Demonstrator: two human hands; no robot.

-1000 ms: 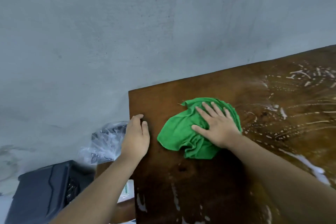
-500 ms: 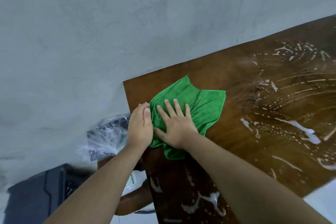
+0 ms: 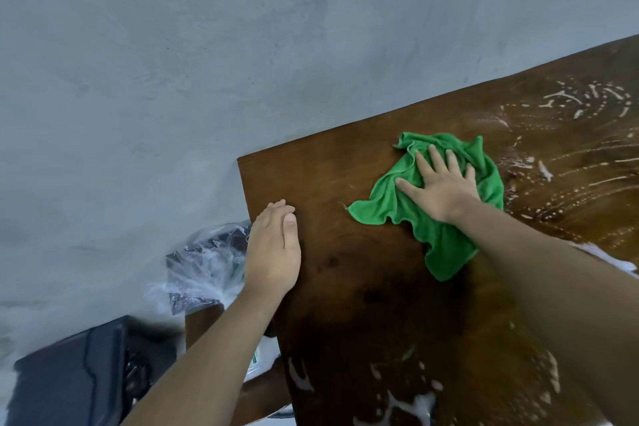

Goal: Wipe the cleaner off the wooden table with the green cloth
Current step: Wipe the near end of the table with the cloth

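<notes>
A crumpled green cloth (image 3: 439, 239) lies on the dark wooden table (image 3: 345, 270) near its far left corner. My right hand (image 3: 439, 183) presses flat on top of the cloth with fingers spread. My left hand (image 3: 273, 249) rests on the table's left edge, fingers together, holding nothing. White streaks of cleaner (image 3: 570, 104) cover the table to the right of the cloth, and more foam (image 3: 411, 408) sits near the front edge. The wood between my hands looks wiped.
A grey wall (image 3: 242, 45) stands right behind the table. Left of the table, lower down, lie a clear plastic bag with dark contents (image 3: 204, 266), a black case (image 3: 79, 377) and a brown wooden surface (image 3: 204, 318).
My right hand has slid the cloth to the right, away from my left hand and the corner, and the cloth has bunched up. My left hand has stayed on the left edge.
</notes>
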